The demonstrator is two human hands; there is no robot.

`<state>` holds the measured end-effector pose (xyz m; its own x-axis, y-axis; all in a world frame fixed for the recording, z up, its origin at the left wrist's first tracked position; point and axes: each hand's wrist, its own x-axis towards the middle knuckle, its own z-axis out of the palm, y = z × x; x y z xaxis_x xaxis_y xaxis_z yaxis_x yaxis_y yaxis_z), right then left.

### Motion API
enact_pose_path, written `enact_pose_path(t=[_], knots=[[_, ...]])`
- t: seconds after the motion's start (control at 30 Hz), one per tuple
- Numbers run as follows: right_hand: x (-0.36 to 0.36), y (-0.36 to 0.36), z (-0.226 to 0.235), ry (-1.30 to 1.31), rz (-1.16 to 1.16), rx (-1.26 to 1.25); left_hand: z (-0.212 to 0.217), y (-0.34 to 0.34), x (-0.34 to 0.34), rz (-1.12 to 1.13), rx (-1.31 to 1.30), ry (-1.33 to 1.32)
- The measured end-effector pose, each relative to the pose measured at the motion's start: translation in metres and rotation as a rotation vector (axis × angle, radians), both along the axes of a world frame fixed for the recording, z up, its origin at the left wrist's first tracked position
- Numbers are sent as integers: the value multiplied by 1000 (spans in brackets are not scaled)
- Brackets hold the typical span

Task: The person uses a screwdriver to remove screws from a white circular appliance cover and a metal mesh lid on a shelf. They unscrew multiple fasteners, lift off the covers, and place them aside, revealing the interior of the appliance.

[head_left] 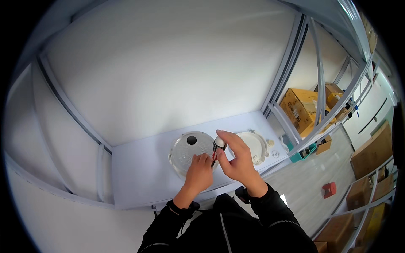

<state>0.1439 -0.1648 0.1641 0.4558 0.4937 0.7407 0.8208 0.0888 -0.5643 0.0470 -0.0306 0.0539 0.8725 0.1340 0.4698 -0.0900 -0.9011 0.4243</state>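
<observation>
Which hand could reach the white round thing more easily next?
Probably the right hand: it's nearer the white round thing, though it's at the white-topped object. The left hand is farther left.

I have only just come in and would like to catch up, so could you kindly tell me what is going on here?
Someone is handling a small white-capped container over a pale table. The right hand holds it, while the left hand is at its lower end, exact contact unclear. On the table lies a round grey disc with a dark hole, and to its right a white round part.
</observation>
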Motion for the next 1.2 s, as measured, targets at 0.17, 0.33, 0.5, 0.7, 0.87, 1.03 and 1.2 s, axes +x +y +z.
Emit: enact_pose_path(t=[0.17,0.33,0.5,0.7,0.87,1.03,1.2], knots=[[-4,0,11,-170,-177,-86,-5,0,5,37,52,-54],[-7,3,5,-60,-73,-22,-4,-3,8,36,28,-58],[-8,7,6,-62,-65,36,-4,-3,6,84,57,-58],[-11,2,7,-122,-152,1,-11,-3,11,88,52,-82],[-7,1,-2,-85,-71,45,-9,-6,11,94,57,-89],[-8,-4,6,-79,-35,8,-11,-4,11,86,25,-47],[-8,-5,11,-108,-82,9,-8,-3,10,90,70,-69]])
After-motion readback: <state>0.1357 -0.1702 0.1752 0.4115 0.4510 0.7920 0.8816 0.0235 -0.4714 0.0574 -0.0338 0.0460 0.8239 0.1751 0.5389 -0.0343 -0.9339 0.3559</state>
